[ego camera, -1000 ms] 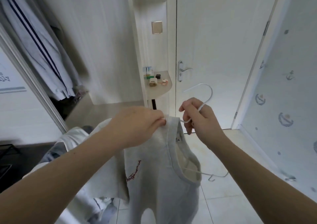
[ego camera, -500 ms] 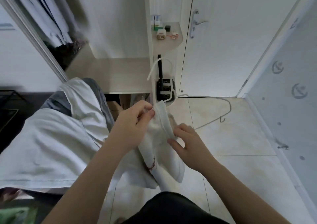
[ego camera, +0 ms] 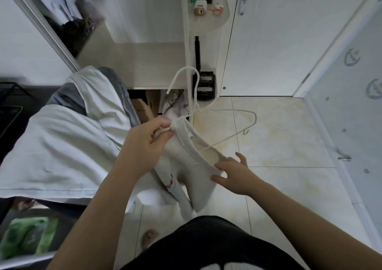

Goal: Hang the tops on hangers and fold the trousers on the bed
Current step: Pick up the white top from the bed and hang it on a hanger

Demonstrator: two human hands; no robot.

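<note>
Top [ego camera: 192, 166], pale grey, half on white hanger [ego camera: 233, 112]. Left hand [ego camera: 148, 143] pinches the collar to steady it; right hand [ego camera: 233, 172], fingers spread, tugs the far shoulder over.

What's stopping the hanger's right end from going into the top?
Nothing separate blocks it. The hanger's right end sticks out of the top's neck over the floor; the right hand rests on the collar there, and the left hand pinches the other shoulder.
</note>
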